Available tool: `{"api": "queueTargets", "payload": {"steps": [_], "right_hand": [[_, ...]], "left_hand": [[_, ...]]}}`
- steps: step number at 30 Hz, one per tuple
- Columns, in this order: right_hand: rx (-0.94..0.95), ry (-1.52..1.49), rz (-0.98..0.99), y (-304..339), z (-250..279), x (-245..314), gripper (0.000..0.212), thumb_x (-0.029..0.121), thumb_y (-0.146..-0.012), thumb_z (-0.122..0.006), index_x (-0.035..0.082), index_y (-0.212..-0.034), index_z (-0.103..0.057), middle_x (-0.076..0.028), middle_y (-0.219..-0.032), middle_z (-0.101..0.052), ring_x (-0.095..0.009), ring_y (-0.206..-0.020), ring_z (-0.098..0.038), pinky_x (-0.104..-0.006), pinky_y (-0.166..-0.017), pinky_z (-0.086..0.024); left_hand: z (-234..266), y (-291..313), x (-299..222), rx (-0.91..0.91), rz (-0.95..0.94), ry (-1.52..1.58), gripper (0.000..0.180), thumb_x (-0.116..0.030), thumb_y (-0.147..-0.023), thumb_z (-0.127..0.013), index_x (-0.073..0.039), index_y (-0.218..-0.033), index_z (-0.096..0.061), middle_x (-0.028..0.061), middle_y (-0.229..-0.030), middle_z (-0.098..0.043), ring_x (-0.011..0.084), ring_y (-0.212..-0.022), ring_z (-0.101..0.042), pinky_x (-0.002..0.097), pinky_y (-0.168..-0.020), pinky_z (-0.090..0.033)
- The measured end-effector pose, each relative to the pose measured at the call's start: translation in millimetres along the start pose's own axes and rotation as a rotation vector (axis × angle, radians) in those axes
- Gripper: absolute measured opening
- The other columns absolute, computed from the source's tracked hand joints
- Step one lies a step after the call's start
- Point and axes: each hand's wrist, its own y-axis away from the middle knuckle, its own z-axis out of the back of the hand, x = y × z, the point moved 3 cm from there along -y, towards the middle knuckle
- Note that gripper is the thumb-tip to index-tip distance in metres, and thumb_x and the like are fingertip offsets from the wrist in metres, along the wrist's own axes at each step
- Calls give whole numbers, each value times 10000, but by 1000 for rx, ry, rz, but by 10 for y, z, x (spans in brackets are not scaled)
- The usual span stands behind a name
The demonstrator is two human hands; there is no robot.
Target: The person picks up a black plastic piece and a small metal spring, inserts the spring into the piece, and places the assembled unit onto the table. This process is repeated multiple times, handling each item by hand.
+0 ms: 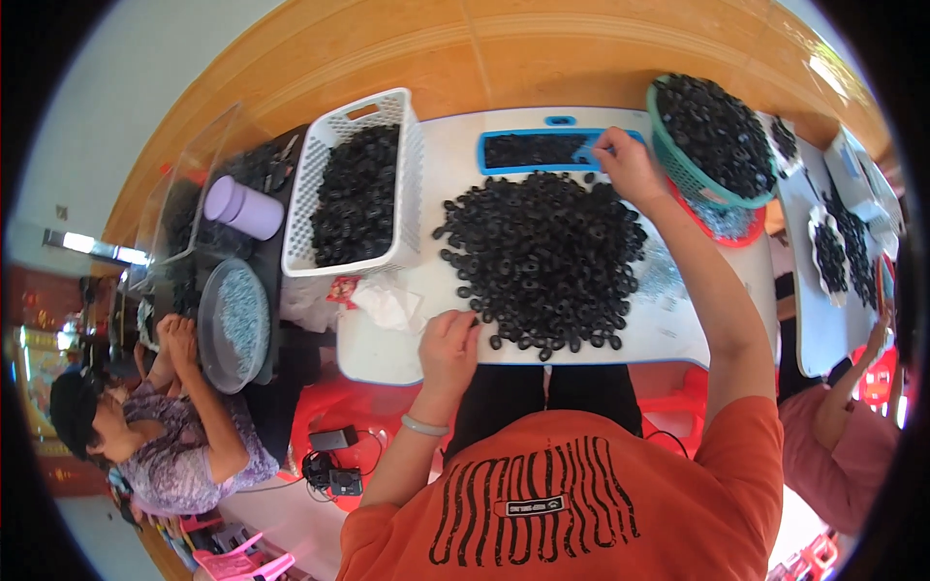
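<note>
Head view: black rubber rings (542,261), small matte loops, heaped on white tabletop (387,353) between both hands. Left hand (449,344) fingers curled, tips on pile's near edge. Right hand (628,165) fingers pinched over blue tray (542,150) past the pile; what they pinch, can't tell

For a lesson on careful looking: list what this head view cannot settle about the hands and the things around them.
- Right hand: fingertips lie on the blue tray; whether they pinch a ring is too small to tell.
- Left hand: fingers curl at the ring pile; any grip is hidden.
- White basket: the rings hide its depth.
- Green basket: fisheye bend blurs its far rim.
- Table: the near edge is covered by the person's body.
</note>
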Motion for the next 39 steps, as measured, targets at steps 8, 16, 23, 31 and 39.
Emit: {"api": "queueTargets", "payload": {"steps": [8,16,23,31,39], "right_hand": [[-49,-588,-379,2056,1911,-280,186,60,-1059,-534,17,-1160,-684,-24,-884,-636,-128,-713,-635,-269,-657,-527],[-100,27,-420,4224,3028,-824,163,55,-914,-759,17,-1067,-718,7,-815,-575,-100,-702,-530,-282,-639,-464],[-41,489,-118,4843,2980,-347,239,48,-820,-815,15,-1042,-731,-116,-822,-618,-285,-692,-637,-398,-641,-516],[-47,620,-26,5241,2761,53,72,65,-868,-743,62,-910,-684,-120,-848,-629,-360,-753,-667,-464,-671,-551],[147,678,-150,5264,1843,381,99,102,-915,-693,47,-948,-617,-164,-938,-645,-395,-858,-680,-491,-743,-561]], "left_hand": [[-924,403,-444,-84,85,124,225,-14,-872,-768,-14,-1088,-706,141,-989,-632,318,-895,-647,407,-753,-534],[-1597,931,-1439,-58,186,394,166,-4,-929,-761,3,-1076,-686,76,-970,-637,194,-855,-623,311,-733,-513],[-1337,1344,-2757,139,196,633,211,35,-912,-776,27,-1122,-755,48,-934,-665,115,-748,-593,235,-685,-466],[-724,1748,-3381,288,357,1036,258,25,-1013,-664,21,-1271,-675,2,-1006,-645,45,-769,-568,194,-691,-456],[205,1799,-3031,451,309,1446,263,77,-979,-675,-4,-1225,-627,96,-1074,-707,97,-870,-661,239,-785,-570]]}}
